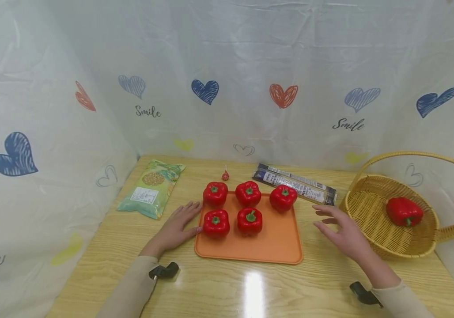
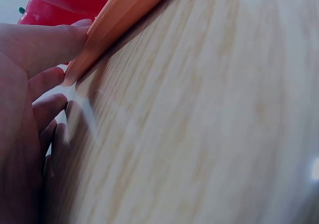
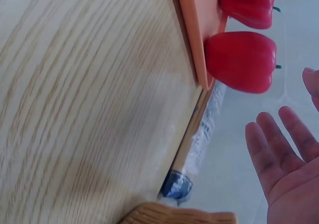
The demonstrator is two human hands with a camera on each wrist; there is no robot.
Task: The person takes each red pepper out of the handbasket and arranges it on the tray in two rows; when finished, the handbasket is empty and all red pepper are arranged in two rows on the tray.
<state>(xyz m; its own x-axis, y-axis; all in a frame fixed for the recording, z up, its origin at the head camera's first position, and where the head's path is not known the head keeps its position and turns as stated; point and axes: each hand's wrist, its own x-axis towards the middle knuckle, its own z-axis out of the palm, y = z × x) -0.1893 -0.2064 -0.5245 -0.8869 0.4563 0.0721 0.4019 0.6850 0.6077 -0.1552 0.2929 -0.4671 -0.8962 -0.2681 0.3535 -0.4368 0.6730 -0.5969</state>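
Several red bell peppers (image 1: 249,221) stand stem up on an orange tray (image 1: 270,247), in two rows, with the front right of the tray bare. My left hand (image 1: 176,227) rests at the tray's left edge, its fingers relaxed; in the left wrist view the thumb (image 2: 55,42) touches the tray's rim. My right hand (image 1: 344,232) hovers between the tray and a wicker basket (image 1: 364,234), fingers loosely spread and holding nothing. Another red bell pepper (image 1: 404,211) lies on its side in the basket. The right wrist view shows that hand's fingers (image 3: 271,152) apart from the nearest pepper (image 3: 241,61).
A green bag of grain (image 1: 151,187) lies at the back left. Behind the tray is a lollipop (image 1: 225,175). Two long dark packets (image 1: 294,183) lie at the back right, near the basket. The basket's tall handle (image 1: 421,153) arches over it. A patterned curtain surrounds the table.
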